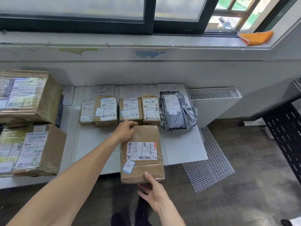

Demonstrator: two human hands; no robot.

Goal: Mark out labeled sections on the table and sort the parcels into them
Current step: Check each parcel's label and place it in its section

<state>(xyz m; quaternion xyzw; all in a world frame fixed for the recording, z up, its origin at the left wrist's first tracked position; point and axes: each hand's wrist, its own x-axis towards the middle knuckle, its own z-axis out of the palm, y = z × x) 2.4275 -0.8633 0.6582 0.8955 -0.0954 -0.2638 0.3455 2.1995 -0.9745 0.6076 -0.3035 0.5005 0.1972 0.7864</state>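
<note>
A: While both hands are on it, where's the brown, tape-wrapped cardboard parcel rn?

B: Far half's over the white table, near end hangs past the front edge. It sits between the two drawn lines of the middle section, just in front of the row of small cardboard boxes, below the handwritten paper label. Can't tell if it's resting on the top or lifted a bit.

A: Hands?

B: Left hand curls over the far-left corner. Right hand pinches the near edge, thumb on top, fingers underneath.

A: How'll it handle?

B: Prob fairly stiff, since it keeps its box shape, but the card's creased and dented, so the top may give if pressed. Weight's a guess: two hands on it suggests moderate, not featherlight. The clear tape is glossy, so the flat faces look slick. Best hold is at corners and edges w/ fingers under, as now. Keep the shipping label up so it reads.

A: Anything close?

B: Black-and-grey bubble mailer in the right section, near the far-right corner; looks soft. Big cardboard boxes at the left are well apart.
</note>
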